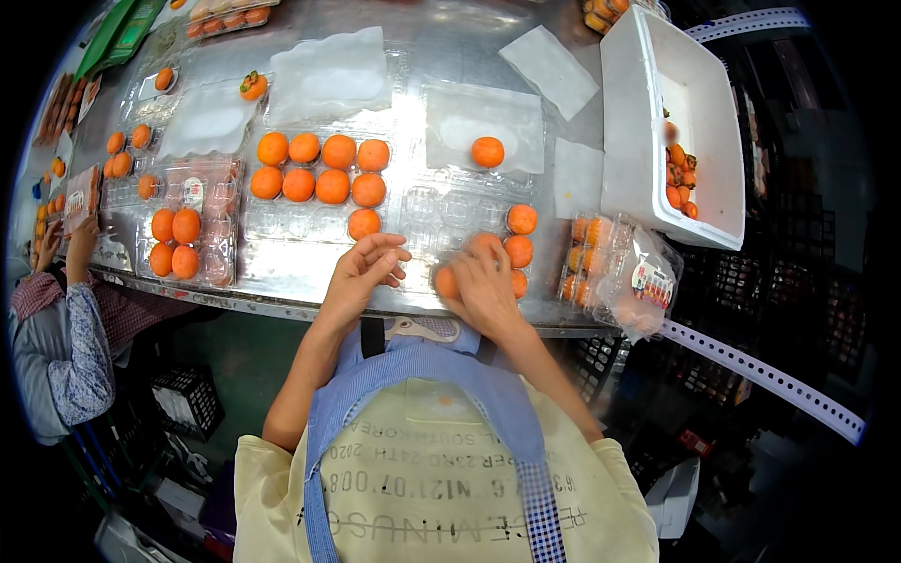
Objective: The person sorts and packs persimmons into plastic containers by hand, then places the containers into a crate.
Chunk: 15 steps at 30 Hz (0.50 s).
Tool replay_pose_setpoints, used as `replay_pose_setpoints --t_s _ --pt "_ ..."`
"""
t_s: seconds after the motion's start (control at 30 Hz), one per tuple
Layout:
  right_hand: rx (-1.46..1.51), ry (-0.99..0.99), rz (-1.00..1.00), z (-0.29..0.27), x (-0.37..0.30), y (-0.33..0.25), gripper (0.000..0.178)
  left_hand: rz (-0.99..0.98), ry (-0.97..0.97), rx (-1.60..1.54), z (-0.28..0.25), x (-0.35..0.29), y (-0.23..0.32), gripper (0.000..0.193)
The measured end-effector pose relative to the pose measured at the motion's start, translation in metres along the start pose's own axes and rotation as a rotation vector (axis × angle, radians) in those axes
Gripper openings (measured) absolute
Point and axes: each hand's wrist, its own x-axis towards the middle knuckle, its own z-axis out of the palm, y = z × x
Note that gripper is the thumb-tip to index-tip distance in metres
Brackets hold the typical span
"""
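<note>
My right hand (483, 289) is over a clear plastic tray (427, 220) at the table's front edge, slightly blurred. Its fingers curl round an orange persimmon (447, 281). Another persimmon (485, 245) peeks out past the fingertips, and a column of persimmons (519, 251) sits in the tray's right side. To the left my left hand (361, 272) hovers with bent fingers apart and nothing between them. Just beyond it lies a single persimmon (364, 223), below two rows of persimmons (332, 187) in another clear tray (282, 225).
A white foam box (631, 122) with small persimmons stands at right. Before it lie packed clear clamshells (638, 272). White liner sheets (328, 75) and a lone persimmon (487, 152) lie farther back. At left are a filled pack (192, 192) and another person's hands (83, 246).
</note>
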Motion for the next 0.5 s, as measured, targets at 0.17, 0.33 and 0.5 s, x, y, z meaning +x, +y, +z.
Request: replay_pose_setpoints --t_s 0.17,0.33,0.5 --pt "0.558 -0.040 0.298 -0.037 0.003 -0.008 0.041 0.043 -0.028 0.041 0.002 -0.002 0.000 0.030" --pt "1.468 -0.002 0.427 -0.043 -0.001 -0.008 0.043 0.178 -0.168 0.203 0.032 -0.015 0.025 0.053" --pt "1.588 -0.038 0.354 -0.044 0.002 -0.019 0.043 0.378 -0.198 0.399 0.044 -0.015 0.029 0.062"
